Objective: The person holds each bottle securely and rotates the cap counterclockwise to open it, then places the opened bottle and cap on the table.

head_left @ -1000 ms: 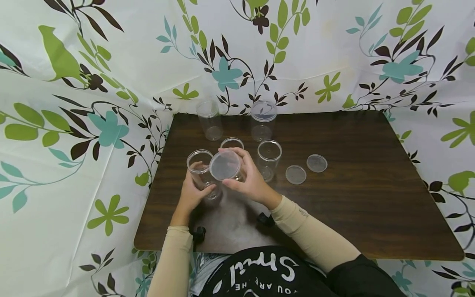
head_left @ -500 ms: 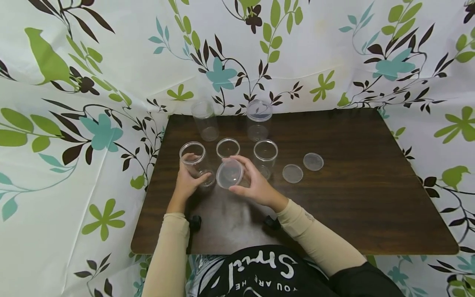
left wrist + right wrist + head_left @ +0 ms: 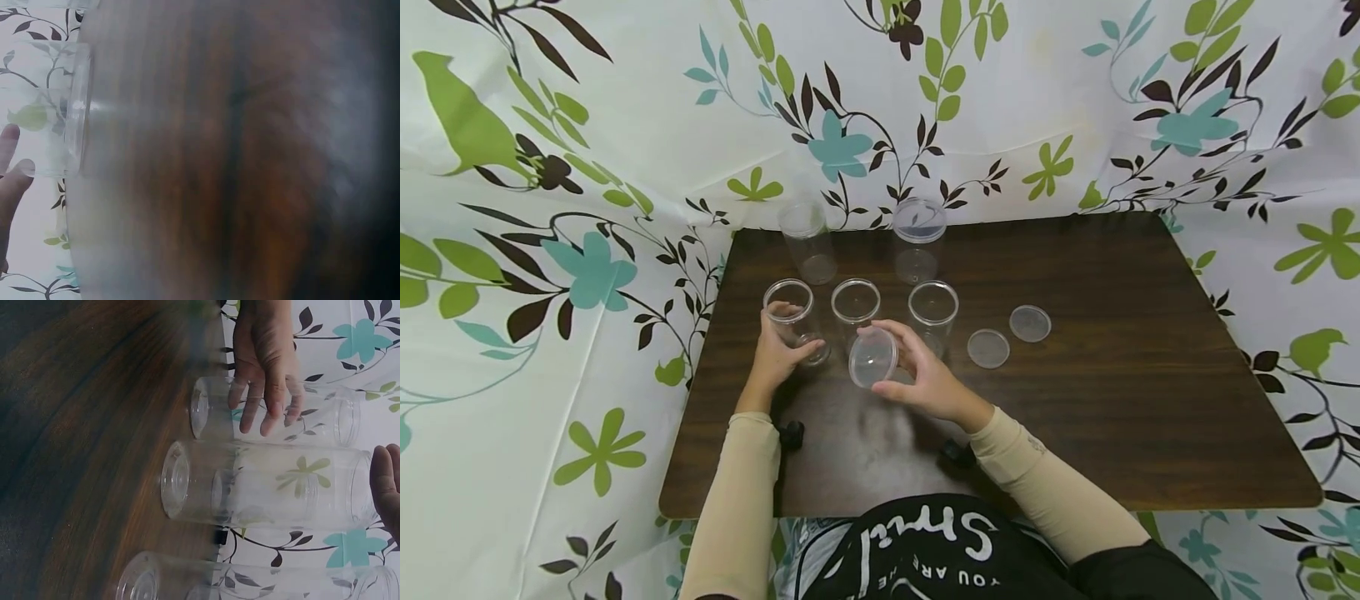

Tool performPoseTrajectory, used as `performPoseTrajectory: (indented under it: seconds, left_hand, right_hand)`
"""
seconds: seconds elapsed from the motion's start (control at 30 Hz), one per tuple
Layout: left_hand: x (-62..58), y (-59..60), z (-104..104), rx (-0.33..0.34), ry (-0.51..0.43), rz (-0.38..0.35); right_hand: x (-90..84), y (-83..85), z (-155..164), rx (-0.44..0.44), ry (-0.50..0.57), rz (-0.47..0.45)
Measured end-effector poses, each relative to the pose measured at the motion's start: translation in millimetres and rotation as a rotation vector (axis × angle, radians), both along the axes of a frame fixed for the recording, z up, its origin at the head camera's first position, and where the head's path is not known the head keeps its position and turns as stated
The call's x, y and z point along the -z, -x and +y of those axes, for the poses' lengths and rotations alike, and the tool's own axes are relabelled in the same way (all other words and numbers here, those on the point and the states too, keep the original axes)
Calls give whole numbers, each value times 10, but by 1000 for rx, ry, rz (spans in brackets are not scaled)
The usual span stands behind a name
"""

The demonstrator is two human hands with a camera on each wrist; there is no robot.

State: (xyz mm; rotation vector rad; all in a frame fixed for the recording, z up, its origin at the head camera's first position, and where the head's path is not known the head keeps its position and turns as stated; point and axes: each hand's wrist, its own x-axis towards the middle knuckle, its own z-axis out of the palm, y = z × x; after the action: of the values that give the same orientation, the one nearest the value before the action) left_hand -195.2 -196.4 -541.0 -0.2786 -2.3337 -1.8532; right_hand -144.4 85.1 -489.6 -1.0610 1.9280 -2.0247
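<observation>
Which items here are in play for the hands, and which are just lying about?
In play:
- left hand gripping an open clear jar
- right hand holding a clear lid

Lying about:
- two open jars, middle and right
- back jar, open
- back jar, lidded
- two loose lids on the table
</observation>
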Motion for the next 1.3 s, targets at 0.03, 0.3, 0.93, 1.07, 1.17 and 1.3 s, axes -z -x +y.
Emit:
performPoseTrajectory:
  seconds: [0.03, 0.3, 0.93, 1.07, 1.17, 1.3]
  left_hand:
    - [-4, 7, -3, 3, 11, -9]
    - [28, 46, 2, 5, 39, -32]
    - [401, 184, -114, -10, 143, -125]
    - [404, 169, -120, -27, 195, -151]
    - [398, 159, -125, -41, 237, -173]
    - [368, 157, -128, -44, 282, -190]
  right_hand:
    - [0, 3, 12, 1, 1, 5]
    - [-126, -5, 141, 3, -4, 20]
    - [-760, 548, 1254, 534, 424, -43]
    - [-436, 930, 1532, 687, -101, -105]
    - [-171, 1146, 1653, 638, -626, -75]
    - [119, 1337, 1691, 477, -1001, -52]
